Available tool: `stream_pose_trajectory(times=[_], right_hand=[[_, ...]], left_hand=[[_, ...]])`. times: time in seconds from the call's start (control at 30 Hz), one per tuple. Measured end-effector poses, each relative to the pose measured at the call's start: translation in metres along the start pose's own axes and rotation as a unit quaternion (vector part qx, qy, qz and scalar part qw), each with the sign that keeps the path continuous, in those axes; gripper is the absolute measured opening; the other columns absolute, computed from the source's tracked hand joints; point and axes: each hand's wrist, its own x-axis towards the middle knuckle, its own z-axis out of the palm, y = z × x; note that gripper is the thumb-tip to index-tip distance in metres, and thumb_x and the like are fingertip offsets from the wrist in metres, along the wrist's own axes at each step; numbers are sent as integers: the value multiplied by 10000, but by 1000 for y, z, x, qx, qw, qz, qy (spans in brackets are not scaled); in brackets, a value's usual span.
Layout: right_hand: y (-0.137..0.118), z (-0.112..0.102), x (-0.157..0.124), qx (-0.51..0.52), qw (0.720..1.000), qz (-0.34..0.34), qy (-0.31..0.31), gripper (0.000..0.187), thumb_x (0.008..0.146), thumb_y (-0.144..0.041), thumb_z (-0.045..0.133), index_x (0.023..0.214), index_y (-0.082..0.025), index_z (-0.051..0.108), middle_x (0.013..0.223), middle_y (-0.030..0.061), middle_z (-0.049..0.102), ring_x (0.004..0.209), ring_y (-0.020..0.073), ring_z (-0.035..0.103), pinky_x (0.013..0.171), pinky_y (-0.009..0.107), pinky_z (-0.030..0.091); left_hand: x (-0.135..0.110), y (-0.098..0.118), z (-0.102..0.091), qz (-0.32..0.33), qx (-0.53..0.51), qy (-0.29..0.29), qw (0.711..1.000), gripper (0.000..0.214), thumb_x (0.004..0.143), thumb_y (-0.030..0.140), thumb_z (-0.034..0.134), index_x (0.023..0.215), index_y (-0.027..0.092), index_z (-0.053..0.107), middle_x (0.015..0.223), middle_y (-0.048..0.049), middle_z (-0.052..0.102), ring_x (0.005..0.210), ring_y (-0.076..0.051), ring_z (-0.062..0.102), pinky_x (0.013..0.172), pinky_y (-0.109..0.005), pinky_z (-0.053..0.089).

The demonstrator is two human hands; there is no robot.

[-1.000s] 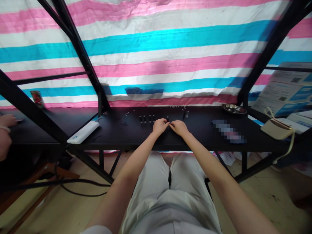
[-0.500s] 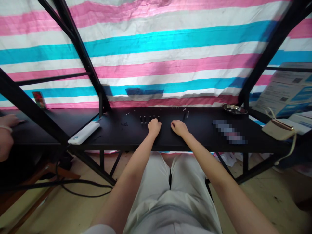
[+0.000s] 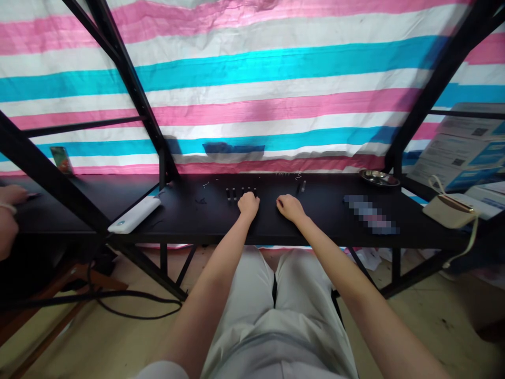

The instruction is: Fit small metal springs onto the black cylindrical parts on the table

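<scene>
My left hand (image 3: 248, 205) rests on the black tabletop (image 3: 268, 216), its fingers curled into a fist. Just beyond it is a row of several small dark cylinders with pale ends (image 3: 234, 194), some partly covered by the hand. To the right, my right hand (image 3: 291, 207) also lies closed on the table, thumb side inward. No object shows in either fist. Beyond the right hand lie a small clear-grey tube (image 3: 303, 186) and a dark one (image 3: 298, 187) side by side.
A white power-bank-like box (image 3: 134, 215) lies at left, a shiny metal dish (image 3: 379, 178) at back right. Right of my hands are a blurred-out item (image 3: 371, 215) and a beige pouch (image 3: 450, 209). Black frame posts flank the table. Another person's hand (image 3: 14, 195) is at far left.
Both hands stay where they were, still closed. The view has shifted very slightly. At far left, the small upright screen-like picture has turned from reddish to greener.
</scene>
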Motion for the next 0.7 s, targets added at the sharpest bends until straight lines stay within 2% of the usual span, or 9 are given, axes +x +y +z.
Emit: stream_pose_trajectory(times=[0.2, 0.53, 0.7], right_hand=[[-1, -2, -1, -8, 1000, 9, -8, 235, 874, -221, 386, 874, -163, 613, 850, 80, 643, 828, 184, 547, 714, 260, 386], [-3, -5, -1, 3, 1000, 19, -17, 249, 865, -220, 377, 890, -161, 617, 866, 90, 643, 845, 187, 536, 739, 263, 388], [-1, -4, -1, 26, 998, 50, 9, 247, 855, -231, 383, 855, -161, 620, 862, 91, 644, 844, 186, 540, 740, 258, 385]], left_hand=[[-1, 5, -5, -31, 17, -14, 999, 252, 796, 321, 501, 906, 156, 656, 926, -135, 652, 887, -251, 624, 724, -316, 473], [1, 4, -2, -19, 22, -6, 1000, 257, 804, 328, 499, 899, 152, 660, 908, -137, 654, 870, -254, 629, 708, -318, 477], [-1, 3, -2, -18, 23, -7, 1000, 264, 797, 341, 515, 900, 149, 664, 916, -138, 653, 861, -258, 629, 707, -324, 473]])
